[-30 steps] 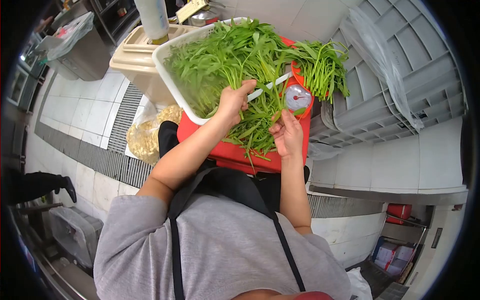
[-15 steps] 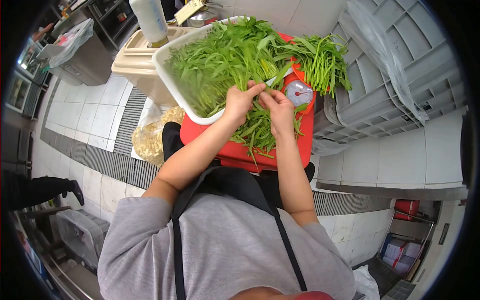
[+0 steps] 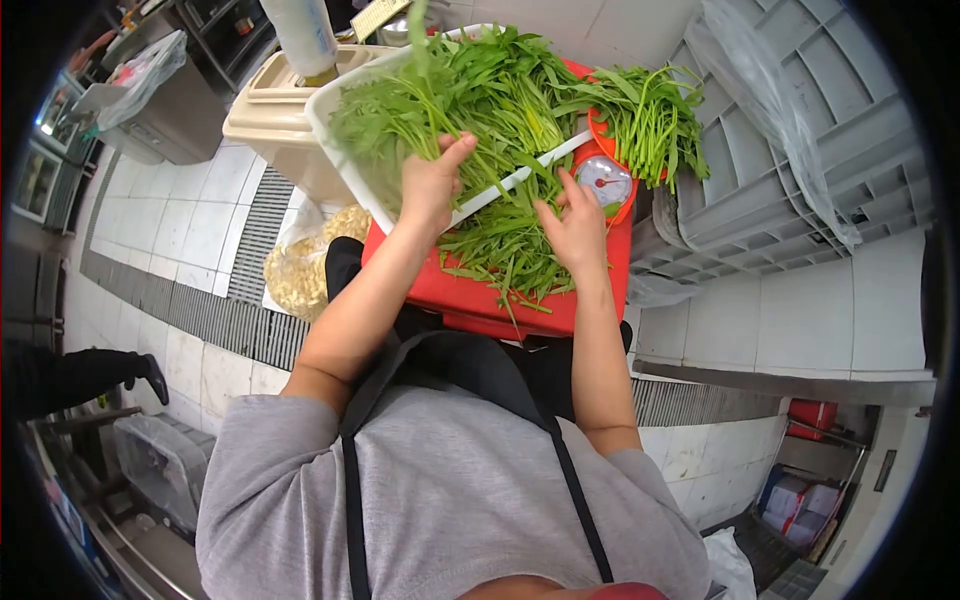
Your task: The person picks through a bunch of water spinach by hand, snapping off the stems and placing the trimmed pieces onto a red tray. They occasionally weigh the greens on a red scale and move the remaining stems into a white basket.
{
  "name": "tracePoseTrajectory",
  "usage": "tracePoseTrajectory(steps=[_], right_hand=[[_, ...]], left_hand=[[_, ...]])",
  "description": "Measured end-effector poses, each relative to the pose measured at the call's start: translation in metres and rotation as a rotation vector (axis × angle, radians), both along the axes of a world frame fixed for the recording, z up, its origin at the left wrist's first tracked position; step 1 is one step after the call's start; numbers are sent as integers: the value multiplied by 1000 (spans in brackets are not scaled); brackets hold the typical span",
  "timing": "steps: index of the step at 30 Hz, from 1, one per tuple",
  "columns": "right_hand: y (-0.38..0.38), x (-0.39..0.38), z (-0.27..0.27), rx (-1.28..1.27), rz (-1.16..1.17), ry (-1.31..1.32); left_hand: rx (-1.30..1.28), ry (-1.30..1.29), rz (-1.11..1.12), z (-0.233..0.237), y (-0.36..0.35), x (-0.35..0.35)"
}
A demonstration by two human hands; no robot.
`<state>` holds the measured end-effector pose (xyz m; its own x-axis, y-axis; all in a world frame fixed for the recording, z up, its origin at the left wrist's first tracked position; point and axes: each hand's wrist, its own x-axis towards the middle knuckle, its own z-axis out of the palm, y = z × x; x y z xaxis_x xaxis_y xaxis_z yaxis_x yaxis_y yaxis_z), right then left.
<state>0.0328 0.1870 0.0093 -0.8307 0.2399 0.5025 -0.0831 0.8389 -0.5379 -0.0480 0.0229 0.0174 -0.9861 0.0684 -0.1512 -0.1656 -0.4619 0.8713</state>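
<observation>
My left hand (image 3: 430,188) is closed around the stems of a leafy green bunch that looks like water spinach (image 3: 425,105), raised over the near left side of a white basket (image 3: 352,178). More of the same greens (image 3: 515,90) fill that basket. My right hand (image 3: 578,228) is beside a heap of loose leaves (image 3: 510,250) on a red surface (image 3: 440,283), its thumb and index finger apart. Just beyond it stands an orange dial scale (image 3: 603,183). A bundle of greens (image 3: 648,125) rests on the scale, stems pointing toward me.
Grey plastic crates (image 3: 800,130) stand along the right. A beige lidded bin (image 3: 290,120) and a bag of pale pieces (image 3: 305,265) are at the left. Farther left is a lined grey bin (image 3: 165,110). Another person's leg (image 3: 95,375) shows at the left edge.
My hands were together over the greens and have moved apart. The left went left, lifting the bunch; the right moved right and its fingers spread.
</observation>
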Motion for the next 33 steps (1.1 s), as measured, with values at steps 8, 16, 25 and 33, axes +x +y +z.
tracePoseTrajectory(steps=[8,16,25,33], right_hand=[[-59,-15,23,-180,392,120],[-3,6,-11,-284,65,143],[-19,-104,-13,475,220,-211],[-16,-100,21,-106,270,-302]], left_hand=[[188,-64,13,4,-7,15],[545,-7,194,7,-89,-34],[613,-54,92,3,-85,-17],[541,-39,9,-13,-95,-5]])
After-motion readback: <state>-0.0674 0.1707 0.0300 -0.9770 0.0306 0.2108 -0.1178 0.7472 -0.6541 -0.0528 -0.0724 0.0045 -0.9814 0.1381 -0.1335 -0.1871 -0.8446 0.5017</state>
